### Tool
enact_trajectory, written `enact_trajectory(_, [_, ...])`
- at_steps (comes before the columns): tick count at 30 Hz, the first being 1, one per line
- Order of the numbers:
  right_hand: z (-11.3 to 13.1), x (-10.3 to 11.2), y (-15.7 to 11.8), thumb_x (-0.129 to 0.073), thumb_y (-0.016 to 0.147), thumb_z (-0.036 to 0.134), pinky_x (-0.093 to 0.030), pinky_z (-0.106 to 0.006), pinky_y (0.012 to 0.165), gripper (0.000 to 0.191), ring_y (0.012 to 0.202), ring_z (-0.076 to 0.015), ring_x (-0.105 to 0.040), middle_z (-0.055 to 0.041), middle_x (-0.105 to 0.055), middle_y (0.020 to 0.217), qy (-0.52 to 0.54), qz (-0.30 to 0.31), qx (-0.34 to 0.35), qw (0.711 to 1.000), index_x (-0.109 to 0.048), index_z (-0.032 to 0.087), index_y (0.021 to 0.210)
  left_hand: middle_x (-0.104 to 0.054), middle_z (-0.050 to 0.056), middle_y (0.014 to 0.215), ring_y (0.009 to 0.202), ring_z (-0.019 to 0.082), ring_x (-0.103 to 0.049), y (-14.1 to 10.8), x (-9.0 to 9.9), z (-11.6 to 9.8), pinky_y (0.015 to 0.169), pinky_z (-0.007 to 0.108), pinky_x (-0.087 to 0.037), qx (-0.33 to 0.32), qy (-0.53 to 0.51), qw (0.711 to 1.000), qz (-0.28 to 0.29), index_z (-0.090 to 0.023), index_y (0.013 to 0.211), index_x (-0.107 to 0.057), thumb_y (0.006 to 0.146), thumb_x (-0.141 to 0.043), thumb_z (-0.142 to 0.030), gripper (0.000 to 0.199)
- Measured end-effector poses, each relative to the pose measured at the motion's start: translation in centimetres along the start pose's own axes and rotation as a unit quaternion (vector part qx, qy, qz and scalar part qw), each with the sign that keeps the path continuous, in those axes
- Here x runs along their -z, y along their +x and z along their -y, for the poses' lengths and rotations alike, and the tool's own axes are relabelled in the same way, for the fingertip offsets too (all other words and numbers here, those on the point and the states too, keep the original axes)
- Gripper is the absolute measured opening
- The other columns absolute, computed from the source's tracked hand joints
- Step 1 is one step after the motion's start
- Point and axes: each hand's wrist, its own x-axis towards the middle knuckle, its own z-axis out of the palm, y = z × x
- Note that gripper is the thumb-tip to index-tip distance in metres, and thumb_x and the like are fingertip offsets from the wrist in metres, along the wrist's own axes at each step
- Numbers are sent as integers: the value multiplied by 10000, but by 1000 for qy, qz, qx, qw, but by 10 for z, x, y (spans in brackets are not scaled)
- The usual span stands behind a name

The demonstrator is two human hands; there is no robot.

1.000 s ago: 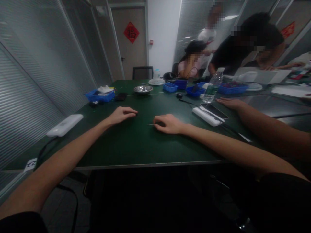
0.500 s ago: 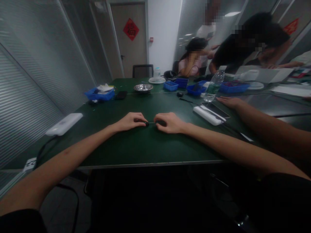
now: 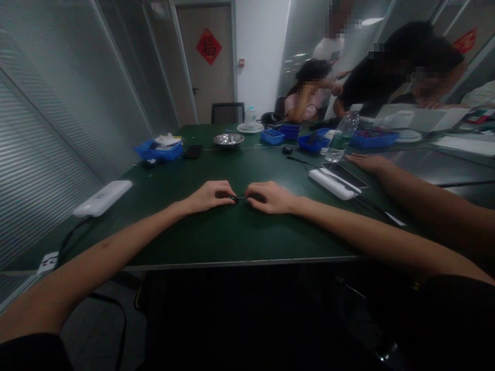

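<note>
My left hand point(image 3: 213, 197) is at the middle of the green table point(image 3: 216, 232), thumb and fingers pinched on a small black piece point(image 3: 234, 199). Facing it, my right hand point(image 3: 274, 198) is closed with its fingers curled round the end of a thin metal rod point(image 3: 242, 197). The rod spans the short gap between both hands and meets the black piece. Inside the right hand its far end is mostly hidden, so I cannot tell its kind.
White power strips lie left point(image 3: 103, 198) and right point(image 3: 335, 184). Beyond are a metal bowl point(image 3: 228, 140), blue trays point(image 3: 158, 150), a phone point(image 3: 344, 174) and a water bottle point(image 3: 342, 136). Another person's hand point(image 3: 367, 163) rests at right; several people are behind.
My left hand has shifted very slightly right, so the gap between my hands looks a little smaller. Both grips look the same.
</note>
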Motion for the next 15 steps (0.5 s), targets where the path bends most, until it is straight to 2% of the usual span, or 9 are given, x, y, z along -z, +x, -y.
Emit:
enact_trajectory(4, [-2,-2,0,-509,1010,314,-427,-278,726,226,803,-165,-585,-77,-673,1005,9,4,12,1000,-634,159,1116,-681,88,1026,885,201,-627,0,-1,0,762,318,-485,0,6,1000,-15,-185,1106,-775,952,-702,-415,286])
enact_trajectory(9, [-2,-2,1,-493,1022,318,-444,-287,755,237,832,-172,-597,-82,-670,1016,16,1,16,1000,-628,159,1133,-687,83,1020,896,197,-634,1,-3,-4,789,314,-488,-6,-15,1000,12,-185,1105,-773,973,-680,-399,268])
enact_trajectory(15, [6,0,3,-487,1034,326,-447,-282,749,244,837,-170,-598,-83,-664,1031,18,23,28,999,-620,161,1155,-667,78,1033,871,188,-615,4,-8,-7,755,310,-474,-12,-8,1000,7,-190,1131,-762,976,-676,-408,281])
